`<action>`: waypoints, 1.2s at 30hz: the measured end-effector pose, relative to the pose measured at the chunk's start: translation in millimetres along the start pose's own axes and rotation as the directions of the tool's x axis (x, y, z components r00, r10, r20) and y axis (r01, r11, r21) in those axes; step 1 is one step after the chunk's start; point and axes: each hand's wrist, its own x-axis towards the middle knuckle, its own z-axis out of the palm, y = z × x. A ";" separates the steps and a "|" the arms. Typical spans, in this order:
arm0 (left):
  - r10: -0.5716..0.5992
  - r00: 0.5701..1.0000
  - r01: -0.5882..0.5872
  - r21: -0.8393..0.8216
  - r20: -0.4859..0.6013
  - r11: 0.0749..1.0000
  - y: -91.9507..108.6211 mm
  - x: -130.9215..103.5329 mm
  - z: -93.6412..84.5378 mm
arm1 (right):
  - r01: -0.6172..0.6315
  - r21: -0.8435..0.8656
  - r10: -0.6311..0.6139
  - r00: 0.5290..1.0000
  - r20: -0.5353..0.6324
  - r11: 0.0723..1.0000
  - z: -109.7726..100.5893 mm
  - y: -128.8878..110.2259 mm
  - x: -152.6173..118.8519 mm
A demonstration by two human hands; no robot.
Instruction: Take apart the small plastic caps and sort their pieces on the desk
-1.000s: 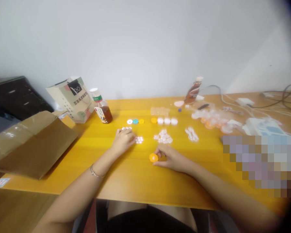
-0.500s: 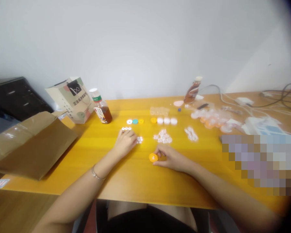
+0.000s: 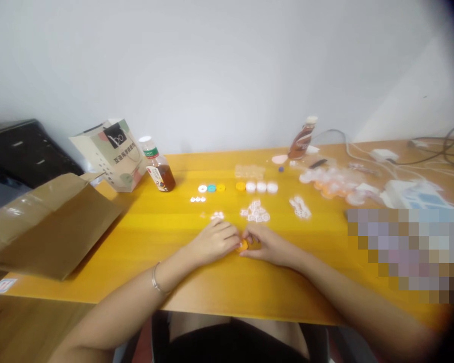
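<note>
Near the table's front, my right hand (image 3: 264,243) grips a small round orange disc (image 3: 243,245) by its right edge, thumb below and fingers above. My left hand (image 3: 218,240) reaches over the disc's left part, its fingers bent together at the disc. Whatever those fingertips may hold is hidden. Just beyond the left hand lie a few small white pieces (image 3: 217,215). A pile of white pieces (image 3: 256,212) sits beyond the right hand. Farther back is a row of white, teal (image 3: 211,188) and yellow discs, beside an orange disc (image 3: 241,186) and several white discs (image 3: 261,187).
On the left stand a brown paper bag (image 3: 56,232), a printed gift bag (image 3: 117,156) and a drink bottle (image 3: 159,169). At the back right are another bottle (image 3: 303,138), clear plastic pieces (image 3: 336,181) and cables (image 3: 444,156). More white pieces (image 3: 300,207) lie right of the pile.
My left hand has moved right and toward me, from the small white pieces to the orange disc. My right hand still holds the disc in about the same place.
</note>
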 end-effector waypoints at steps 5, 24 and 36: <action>0.099 0.995 -0.098 0.076 -0.014 0.992 0.3 0.9 -0.6 | 0.005 0.006 -0.005 1.000 -0.008 1.000 0.7 1.3 0.4; 0.196 0.980 -0.197 0.050 0.013 0.979 -5.9 -1.0 -0.8 | 0.022 0.006 -0.022 1.000 -0.016 1.000 0.8 2.1 0.7; -0.052 0.999 0.053 -0.244 0.010 0.968 -3.1 0.9 6.5 | 0.014 0.014 -0.014 1.000 -0.005 1.000 0.5 2.9 0.2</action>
